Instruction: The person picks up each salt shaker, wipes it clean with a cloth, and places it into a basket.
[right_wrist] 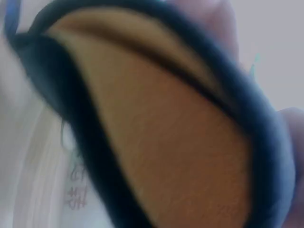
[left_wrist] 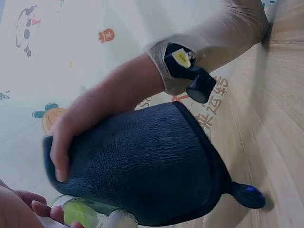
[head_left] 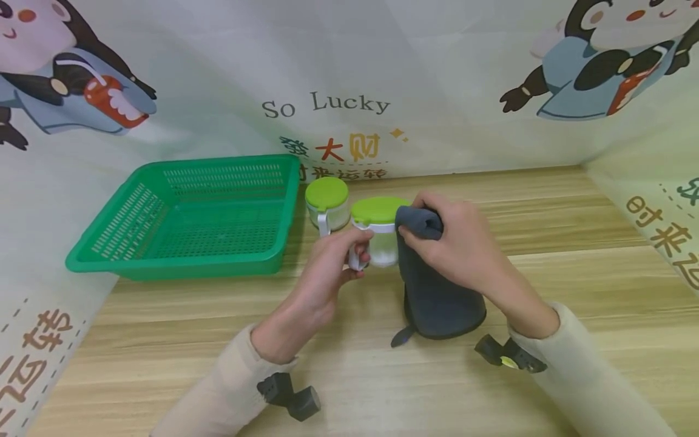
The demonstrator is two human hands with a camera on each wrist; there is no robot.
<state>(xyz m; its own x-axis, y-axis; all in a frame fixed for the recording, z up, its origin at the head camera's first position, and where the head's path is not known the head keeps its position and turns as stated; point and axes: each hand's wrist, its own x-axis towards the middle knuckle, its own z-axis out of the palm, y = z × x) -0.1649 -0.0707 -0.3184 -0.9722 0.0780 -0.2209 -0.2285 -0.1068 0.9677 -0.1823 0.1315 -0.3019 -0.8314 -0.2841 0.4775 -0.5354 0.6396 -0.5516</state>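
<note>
My left hand (head_left: 322, 267) grips the handle of a clear seasoning jar (head_left: 384, 247) with a bright green lid (head_left: 379, 210). The jar is upright on the table. In my right hand (head_left: 461, 243) is a dark grey cleaning cloth (head_left: 445, 306), its top folded over between thumb and fingers. The cloth hangs along the jar's right side, hiding part of it, and its lower end with a small hanging loop (head_left: 403, 335) reaches toward me. The right wrist view shows the cloth's tan underside (right_wrist: 166, 128) inside a dark border.
A similar jar (head_left: 327, 203) with a green lid stands just behind and left of the held one. The green plastic basket (head_left: 175, 267) is at the left on the wooden table (head_left: 349, 388). A printed sheet (head_left: 464, 133) rises behind.
</note>
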